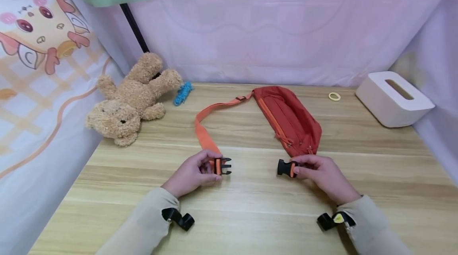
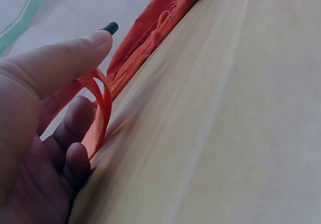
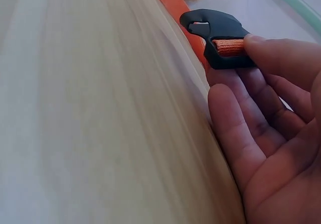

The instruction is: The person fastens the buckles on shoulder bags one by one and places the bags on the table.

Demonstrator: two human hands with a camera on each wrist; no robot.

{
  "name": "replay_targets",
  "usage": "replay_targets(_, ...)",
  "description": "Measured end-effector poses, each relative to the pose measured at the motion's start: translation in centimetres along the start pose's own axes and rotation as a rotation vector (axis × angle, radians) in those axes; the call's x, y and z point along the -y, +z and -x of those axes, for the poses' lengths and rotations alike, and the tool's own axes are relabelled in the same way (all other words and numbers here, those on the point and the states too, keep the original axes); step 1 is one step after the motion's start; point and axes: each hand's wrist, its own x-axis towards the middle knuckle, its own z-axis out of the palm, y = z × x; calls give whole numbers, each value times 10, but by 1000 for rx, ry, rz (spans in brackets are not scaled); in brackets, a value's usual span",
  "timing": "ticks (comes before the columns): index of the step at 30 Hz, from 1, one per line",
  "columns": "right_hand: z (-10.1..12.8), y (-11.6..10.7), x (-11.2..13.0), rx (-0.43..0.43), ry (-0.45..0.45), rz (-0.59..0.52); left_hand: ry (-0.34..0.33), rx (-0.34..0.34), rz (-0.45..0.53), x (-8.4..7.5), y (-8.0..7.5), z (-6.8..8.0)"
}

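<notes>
A red waist bag (image 1: 288, 120) lies on the wooden table (image 1: 250, 211), with an orange strap (image 1: 204, 122) curving off its left end. My left hand (image 1: 195, 172) pinches the strap's end at the black pronged buckle half (image 1: 223, 166). In the left wrist view the thumb and fingers (image 2: 75, 53) pinch the orange strap (image 2: 98, 118). My right hand (image 1: 322, 173) pinches the black socket buckle half (image 1: 285, 168) at the bag's near end. That socket half (image 3: 220, 35) is seen in the right wrist view under my fingertips (image 3: 266, 45). The two halves lie apart, facing each other.
A tan teddy bear (image 1: 130, 100) lies at the back left beside a blue hair tie (image 1: 183, 93). A yellow ring (image 1: 334, 96) and a white tissue box (image 1: 393, 98) sit at the back right. Fabric walls close in the table's left, back and right.
</notes>
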Motion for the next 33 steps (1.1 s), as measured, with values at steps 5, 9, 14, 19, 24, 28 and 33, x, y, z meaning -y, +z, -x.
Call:
replay_targets(5,-7,4,2,26,31,-45,2,-4,22,-1,6,-6)
replay_targets(9,-11,8,5,19,49,-65,-4,5,36,-2,9,-8)
replay_targets(14,-16,14,8,-3,29,-90,-13,10,37,-3,8,-10)
replay_targets(19,-18,17,9,-9,17,-111,-16,16,23,-5,7,-12)
replay_targets(24,-18,17,10,-13,14,-122,-7,17,10,-5,8,-14)
replay_targets(28,-18,18,10,-14,13,-130,2,15,2,-5,8,-15)
replay_targets(33,-18,19,10,-21,8,-129,13,14,3,-5,11,-18)
